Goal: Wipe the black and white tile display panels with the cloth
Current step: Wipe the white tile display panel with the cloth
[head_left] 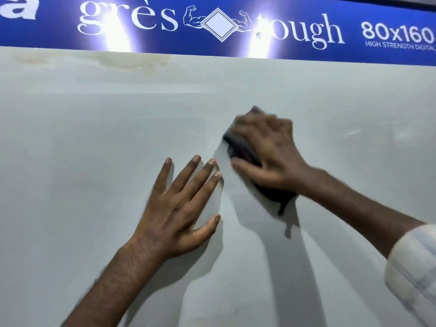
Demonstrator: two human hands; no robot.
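Brace with left hand (179, 204) flat on the white panel (94, 138), fingers straight and spread, near its middle. Just beyond, press the dark cloth (238, 147), gripped by the curled right hand (266, 147); overlap strokes. Work up toward the yellowish marks along the top edge, under the blue sign (47, 36).

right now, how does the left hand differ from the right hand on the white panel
The left hand lies flat, fingers spread, holding nothing; the right hand curls over a dark cloth. The left hand is sharp, the right hand blurred. The right hand sits higher than the left. Both touch the white panel.
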